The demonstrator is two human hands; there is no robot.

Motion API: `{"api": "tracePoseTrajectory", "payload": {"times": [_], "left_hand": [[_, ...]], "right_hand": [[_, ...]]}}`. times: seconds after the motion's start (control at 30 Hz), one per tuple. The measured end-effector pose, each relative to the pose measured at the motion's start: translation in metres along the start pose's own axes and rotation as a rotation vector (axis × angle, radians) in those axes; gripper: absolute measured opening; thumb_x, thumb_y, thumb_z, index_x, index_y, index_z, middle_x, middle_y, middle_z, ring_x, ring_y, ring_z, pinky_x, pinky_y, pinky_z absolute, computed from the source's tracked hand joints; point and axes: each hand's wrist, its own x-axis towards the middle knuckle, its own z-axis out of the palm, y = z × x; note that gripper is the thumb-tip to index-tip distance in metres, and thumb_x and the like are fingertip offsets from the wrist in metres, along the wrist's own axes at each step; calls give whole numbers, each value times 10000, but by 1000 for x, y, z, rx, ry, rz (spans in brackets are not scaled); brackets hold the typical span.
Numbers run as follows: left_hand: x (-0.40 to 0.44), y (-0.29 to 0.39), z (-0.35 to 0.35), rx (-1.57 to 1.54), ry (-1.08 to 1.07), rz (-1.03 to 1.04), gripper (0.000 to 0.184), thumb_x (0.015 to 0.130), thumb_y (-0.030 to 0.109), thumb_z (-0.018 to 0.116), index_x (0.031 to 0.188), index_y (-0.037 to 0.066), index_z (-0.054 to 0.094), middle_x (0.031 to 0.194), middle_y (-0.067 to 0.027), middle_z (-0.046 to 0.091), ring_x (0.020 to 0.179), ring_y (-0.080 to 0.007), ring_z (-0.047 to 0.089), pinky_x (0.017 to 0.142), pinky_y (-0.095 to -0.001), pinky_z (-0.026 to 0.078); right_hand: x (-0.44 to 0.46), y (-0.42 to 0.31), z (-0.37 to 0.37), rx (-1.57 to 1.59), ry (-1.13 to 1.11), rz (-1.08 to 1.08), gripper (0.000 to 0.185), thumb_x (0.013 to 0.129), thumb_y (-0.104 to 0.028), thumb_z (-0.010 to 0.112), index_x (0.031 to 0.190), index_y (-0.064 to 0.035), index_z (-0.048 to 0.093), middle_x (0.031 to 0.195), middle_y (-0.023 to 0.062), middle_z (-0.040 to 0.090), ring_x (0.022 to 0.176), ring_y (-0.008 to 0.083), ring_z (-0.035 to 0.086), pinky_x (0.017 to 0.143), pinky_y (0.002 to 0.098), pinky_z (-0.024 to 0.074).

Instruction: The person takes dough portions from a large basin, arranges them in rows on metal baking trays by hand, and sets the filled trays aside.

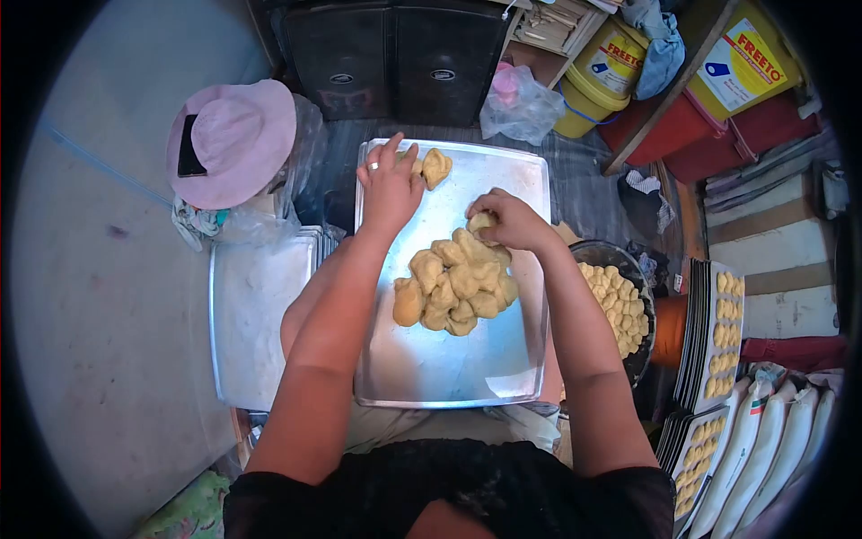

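Holding a dough piece (481,226), the right grip (512,221) curls (roughly half-closed).

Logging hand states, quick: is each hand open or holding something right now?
Left hand: open, spread by the small dough lump; any grip underneath is hidden.
Right hand: closed, holding a dough piece.

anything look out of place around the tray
Yes: what looks like a phone lies on the brim of a pink hat, left of the tray; an odd perch, as it might slide off.
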Motion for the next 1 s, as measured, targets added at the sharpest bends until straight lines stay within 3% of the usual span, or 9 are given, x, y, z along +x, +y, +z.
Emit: {"api": "tracePoseTrajectory", "payload": {"times": [0.17, 0.33, 0.43, 0.5, 0.6, 0.7, 0.77, 0.87, 1.0], "left_hand": [[13, 6, 10, -8, -235, 173, 359, 886, 302, 653, 1204, 140, 697, 1228, -78, 644, 1264, -280, 495, 1070, -552, 245], [8, 18, 14, 92, -158, 231, 359, 885, 333, 663, 1187, 141, 701, 1225, -56, 642, 1242, -263, 513, 1068, -594, 232], [7, 18, 18, 94, -200, 210, 379, 869, 340, 680, 1186, 133, 697, 1235, -61, 636, 1276, -266, 489, 1072, -601, 226], [11, 25, 12, 125, -268, 180, 400, 856, 341, 693, 1194, 127, 692, 1245, -64, 633, 1306, -268, 469, 1078, -604, 221], [12, 34, 20, 33, -101, 190, 410, 841, 333, 708, 1192, 121, 686, 1248, -55, 634, 1327, -272, 454, 1084, -607, 214], [19, 54, 8, 22, -353, 301, 410, 837, 309, 707, 1202, 125, 673, 1244, -43, 636, 1336, -269, 449, 1093, -595, 212], [21, 52, 32, 26, -303, 356, 398, 850, 283, 690, 1215, 127, 658, 1246, -35, 636, 1322, -263, 458, 1078, -568, 237], [25, 56, 44, 66, -236, 405, 377, 871, 276, 671, 1215, 121, 656, 1231, -19, 643, 1244, -227, 512, 1036, -548, 277], [13, 63, 26, -27, -196, 326, 377, 874, 268, 665, 1209, 98, 654, 1198, -73, 638, 1160, -260, 557, 1021, -499, 323]], "right_hand": [[30, 12, 7, 471, 708, 92, 405, 751, -189, 801, 1092, -61, 622, 924, 102, 675, 739, 236, 671, 664, 369, 539], [42, -9, 16, -284, 707, 119, 382, 775, -313, 784, 1012, -49, 645, 1046, 158, 673, 904, 346, 674, 783, 420, 530], [2, -32, 6, 42, 492, 269, 385, 749, -297, 773, 1019, -45, 665, 1067, 163, 668, 963, 341, 663, 845, 419, 517], [-28, -25, 26, 74, 76, 117, 422, 725, -263, 759, 1075, -46, 666, 1067, 172, 670, 969, 365, 657, 852, 421, 519], [-39, -12, 29, 391, 226, 142, 374, 735, -148, 730, 1092, -52, 672, 886, 68, 659, 789, 191, 637, 733, 318, 516], [-31, 14, 10, 593, 611, 190, 313, 753, -58, 720, 1064, -51, 684, 786, -1, 597, 709, 73, 551, 657, 257, 482], [-19, 15, -10, 492, 862, 207, 320, 788, -93, 728, 1104, -51, 697, 818, 60, 641, 725, 150, 620, 693, 315, 517], [6, 49, 5, -107, 825, 223, 345, 832, -148, 718, 1165, -62, 695, 898, 140, 660, 810, 290, 665, 771, 399, 531], [4, 41, 3, -39, 763, 238, 340, 861, -180, 694, 1183, -72, 693, 1012, 183, 631, 936, 365, 642, 847, 439, 515]]}}
